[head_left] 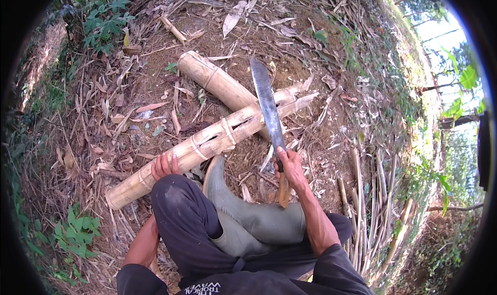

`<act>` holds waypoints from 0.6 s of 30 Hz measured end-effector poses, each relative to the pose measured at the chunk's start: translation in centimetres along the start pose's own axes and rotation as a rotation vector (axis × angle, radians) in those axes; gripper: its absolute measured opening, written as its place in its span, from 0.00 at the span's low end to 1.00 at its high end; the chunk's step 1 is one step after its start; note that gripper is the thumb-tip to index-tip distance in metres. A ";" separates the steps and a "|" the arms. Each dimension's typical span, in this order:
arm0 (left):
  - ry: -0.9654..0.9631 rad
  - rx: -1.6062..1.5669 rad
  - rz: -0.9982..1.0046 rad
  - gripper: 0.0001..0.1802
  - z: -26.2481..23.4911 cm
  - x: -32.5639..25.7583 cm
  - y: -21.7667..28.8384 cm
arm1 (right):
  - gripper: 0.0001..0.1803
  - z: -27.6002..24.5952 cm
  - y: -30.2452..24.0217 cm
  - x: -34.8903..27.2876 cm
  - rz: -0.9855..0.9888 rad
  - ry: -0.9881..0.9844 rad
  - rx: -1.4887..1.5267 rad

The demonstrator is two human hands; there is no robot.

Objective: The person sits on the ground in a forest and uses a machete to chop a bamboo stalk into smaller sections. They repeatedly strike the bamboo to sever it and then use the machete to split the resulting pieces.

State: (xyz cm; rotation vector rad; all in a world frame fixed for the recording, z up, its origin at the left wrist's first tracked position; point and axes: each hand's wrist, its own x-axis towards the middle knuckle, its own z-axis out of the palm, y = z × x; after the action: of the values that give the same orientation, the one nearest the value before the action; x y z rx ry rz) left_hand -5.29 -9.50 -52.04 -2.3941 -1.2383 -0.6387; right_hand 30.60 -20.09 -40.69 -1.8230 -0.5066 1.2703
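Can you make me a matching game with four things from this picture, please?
Things:
1. machete
2. top bamboo
3. boots
4. left hand

Places, colours and states:
A. grey-green
B. touching the top bamboo
C. gripped in the right hand
D. cracked, crossing over another bamboo piece

Pairs: 1-C, 2-D, 3-A, 4-B

My knife (265,95) is silvery grey, with a yellow-brown handle (284,191). The top bamboo pole (209,146) is pale tan, ringed here and there, and streaked with black. My boots (274,222) are dull green. My pants (181,209) are dark.
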 end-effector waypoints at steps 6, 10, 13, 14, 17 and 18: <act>0.036 0.027 0.022 0.36 0.5 -0.2 -0.1 | 0.26 -0.4 -1.1 -0.2 -0.006 -0.001 -0.004; 0.009 -0.002 0.012 0.36 0.2 0.0 -0.2 | 0.27 -1.0 -0.6 -0.1 -0.012 -0.013 0.034; 0.002 0.005 -0.017 0.32 0.1 0.1 0.2 | 0.26 -1.2 -1.1 0.2 -0.024 0.086 0.127; 0.022 0.019 -0.035 0.28 0.5 -0.4 0.3 | 0.26 -0.7 -1.0 -0.3 0.007 0.063 0.089; 0.034 0.045 -0.010 0.36 0.9 -0.8 -0.3 | 0.27 0.9 -0.1 -1.6 0.000 -0.171 -0.265; 0.029 0.051 0.004 0.42 0.8 -0.7 -0.3 | 0.27 1.1 -0.1 -1.8 -0.009 -0.213 -0.280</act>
State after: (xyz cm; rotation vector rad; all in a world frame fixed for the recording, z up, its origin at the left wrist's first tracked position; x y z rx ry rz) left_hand -5.73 -9.37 -53.06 -2.3373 -1.2222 -0.6312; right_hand 28.93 -20.86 -39.76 -1.9174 -0.8451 1.4537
